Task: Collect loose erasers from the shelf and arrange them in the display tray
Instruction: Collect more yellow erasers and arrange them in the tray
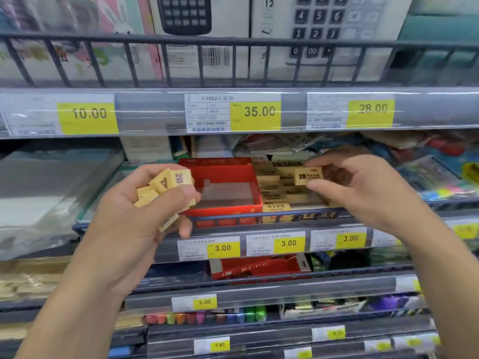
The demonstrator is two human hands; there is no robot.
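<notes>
A red display tray (254, 186) stands on the middle shelf with its floor bare. To its right lies a loose pile of yellow 2B erasers (278, 193). My left hand (134, 218) is in front of the tray's left side and holds a bunch of several yellow erasers (166, 187) in its curled fingers. Above the loose pile, my right hand (363, 187) pinches a single yellow 2B eraser (308, 176) between thumb and fingertips.
A dark rail (259, 215) runs along the shelf front before the tray. Price tags (255, 115) line the upper shelf edge, with calculator boxes (202, 35) above. Plastic-wrapped goods (51, 190) lie to the left, packets (427, 172) to the right, markers (207, 317) below.
</notes>
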